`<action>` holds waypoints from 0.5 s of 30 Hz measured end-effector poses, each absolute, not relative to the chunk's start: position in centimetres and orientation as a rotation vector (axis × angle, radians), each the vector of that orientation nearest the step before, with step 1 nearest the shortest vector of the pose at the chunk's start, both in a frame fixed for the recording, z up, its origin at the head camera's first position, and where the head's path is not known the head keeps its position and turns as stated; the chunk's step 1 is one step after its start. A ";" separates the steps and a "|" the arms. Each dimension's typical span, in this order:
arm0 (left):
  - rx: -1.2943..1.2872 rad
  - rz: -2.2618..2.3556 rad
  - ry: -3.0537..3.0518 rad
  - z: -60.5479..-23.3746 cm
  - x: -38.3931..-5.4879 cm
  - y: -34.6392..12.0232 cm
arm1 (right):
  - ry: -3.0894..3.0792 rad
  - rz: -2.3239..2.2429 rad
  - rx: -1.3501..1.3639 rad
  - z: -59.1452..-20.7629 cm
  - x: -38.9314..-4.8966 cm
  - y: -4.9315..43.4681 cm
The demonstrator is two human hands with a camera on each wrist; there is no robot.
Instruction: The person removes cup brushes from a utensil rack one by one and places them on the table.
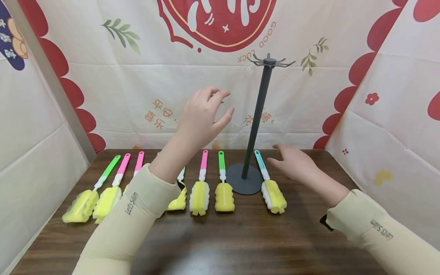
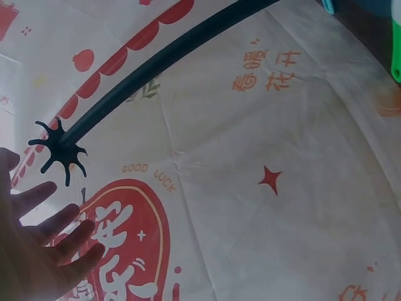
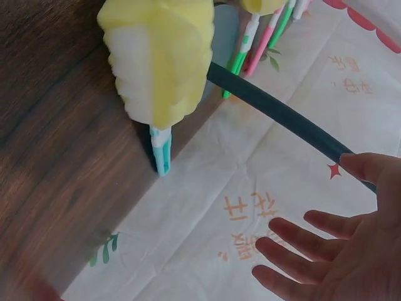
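Observation:
A dark grey rack stands upright on a round base, its top ringed with several hooks. My left hand is raised to the left of the pole with nothing in its grasp; the left wrist view shows its spread fingers near the hooks. Over the table, to the right of a blue-handled sponge brush, is my empty right hand. Its fingers are extended in the right wrist view. Left of the base lie a green-handled sponge brush and a pink-handled one.
More sponge brushes lie in the row at left, including a green-handled one and a pink-handled one. My left sleeve partly covers others. Printed cloth hangs behind and beside the dark wooden table.

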State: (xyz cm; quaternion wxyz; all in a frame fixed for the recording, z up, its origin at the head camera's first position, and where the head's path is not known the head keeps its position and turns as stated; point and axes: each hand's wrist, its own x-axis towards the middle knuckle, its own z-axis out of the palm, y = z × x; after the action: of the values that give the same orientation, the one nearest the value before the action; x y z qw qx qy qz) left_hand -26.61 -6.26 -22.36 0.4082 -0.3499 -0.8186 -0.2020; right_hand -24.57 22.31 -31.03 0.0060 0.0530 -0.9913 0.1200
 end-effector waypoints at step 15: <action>-0.776 -0.395 -2.334 -25.0 -27.5 -9.3 | -2.988 0.125 0.207 -31.0 -24.7 22.4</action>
State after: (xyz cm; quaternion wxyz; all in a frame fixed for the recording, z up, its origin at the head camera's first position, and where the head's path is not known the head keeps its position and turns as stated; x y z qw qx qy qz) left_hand -27.52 -9.30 -25.05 0.3194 -0.2952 -0.8879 -0.1501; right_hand -24.70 22.43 -30.97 0.0719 0.0689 -0.9942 0.0416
